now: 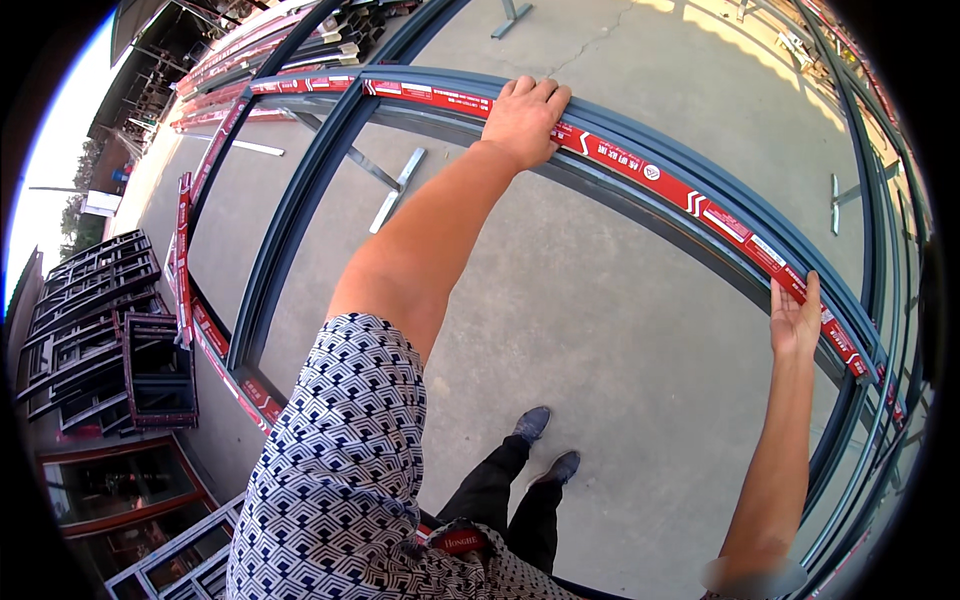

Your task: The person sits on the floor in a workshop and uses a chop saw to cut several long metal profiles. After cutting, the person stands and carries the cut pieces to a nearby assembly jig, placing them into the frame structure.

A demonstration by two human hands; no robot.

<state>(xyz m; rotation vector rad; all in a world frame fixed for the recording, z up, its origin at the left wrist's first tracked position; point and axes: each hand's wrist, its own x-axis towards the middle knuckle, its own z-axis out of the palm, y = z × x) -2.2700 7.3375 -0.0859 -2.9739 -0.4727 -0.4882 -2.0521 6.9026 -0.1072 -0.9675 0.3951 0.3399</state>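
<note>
A long dark grey metal profile (640, 165) with red printed protective film along its near face runs across in front of me, curved by the lens. My left hand (525, 122) is closed over its top edge near the middle, palm down. Farther right, my right hand (796, 312) grips the same profile from its near, lower side, with the thumb and fingers around the filmed edge. The far side of that grip is partly hidden. Grey crossbars (300, 225) meet the profile at the left, forming a large rectangular frame.
Metal stands (398, 190) rest on the concrete floor (590, 330). Stacked dark frames (90, 320) and a brown-framed glass panel (120, 485) lie at the left. Long profiles (240, 70) are piled at the far left. More grey bars (868, 200) run along the right.
</note>
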